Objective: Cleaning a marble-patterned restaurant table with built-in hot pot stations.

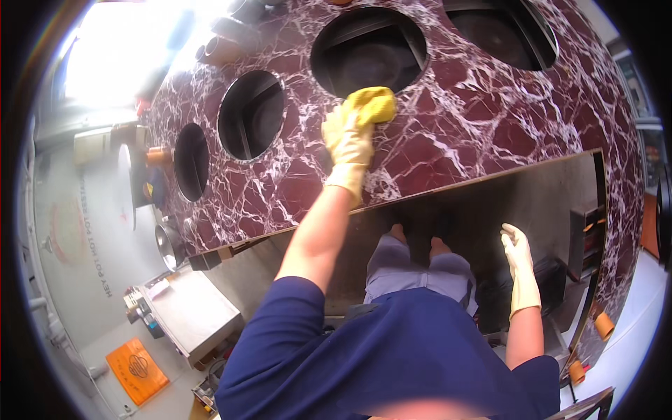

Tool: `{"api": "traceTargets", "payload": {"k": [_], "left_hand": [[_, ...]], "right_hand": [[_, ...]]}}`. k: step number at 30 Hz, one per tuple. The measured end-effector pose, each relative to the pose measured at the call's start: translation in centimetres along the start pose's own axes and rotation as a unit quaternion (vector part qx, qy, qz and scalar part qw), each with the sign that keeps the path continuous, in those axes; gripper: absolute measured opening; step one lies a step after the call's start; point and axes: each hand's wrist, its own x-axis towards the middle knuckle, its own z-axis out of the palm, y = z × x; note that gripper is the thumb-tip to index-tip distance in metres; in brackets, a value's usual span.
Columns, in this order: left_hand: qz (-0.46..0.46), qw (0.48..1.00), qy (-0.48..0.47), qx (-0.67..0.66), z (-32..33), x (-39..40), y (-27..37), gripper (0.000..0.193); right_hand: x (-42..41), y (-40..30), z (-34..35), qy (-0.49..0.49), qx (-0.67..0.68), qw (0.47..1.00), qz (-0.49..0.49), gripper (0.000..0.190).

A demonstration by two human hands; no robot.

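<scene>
My left hand (pixel 349 139), in a pale yellow rubber glove, reaches forward over the dark red, white-veined countertop (pixel 446 126). It grips a bunched yellow cloth (pixel 375 102) against the near rim of a large round opening (pixel 370 55). My right hand (pixel 517 249), in a matching glove, hangs low at my right side, inside the counter's cut-out. Its fingers are somewhat extended and nothing shows in them. Another round opening (pixel 252 115) lies left of the cloth.
Further round openings (pixel 191 161) pierce the counter at left and upper right (pixel 499 37). Brown cups (pixel 223 47) stand at upper left, others (pixel 604 325) at right. The counter's inner edge (pixel 478 178) curves before me. A white-topped cabinet (pixel 191 315) stands at lower left.
</scene>
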Motion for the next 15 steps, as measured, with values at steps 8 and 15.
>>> {"api": "traceTargets", "payload": {"k": [8,15], "left_hand": [[-0.163,0.98,0.005,0.114,-1.6,0.9,-14.4,0.056],[-0.16,0.987,0.034,-0.005,-2.7,-4.0,-9.4,0.067]], "right_hand": [[-0.4,-14.0,10.1,-0.08,0.044,0.987,-0.133,0.039],[10.3,-33.7,27.7,-0.193,0.099,0.945,-0.245,0.04]]}}
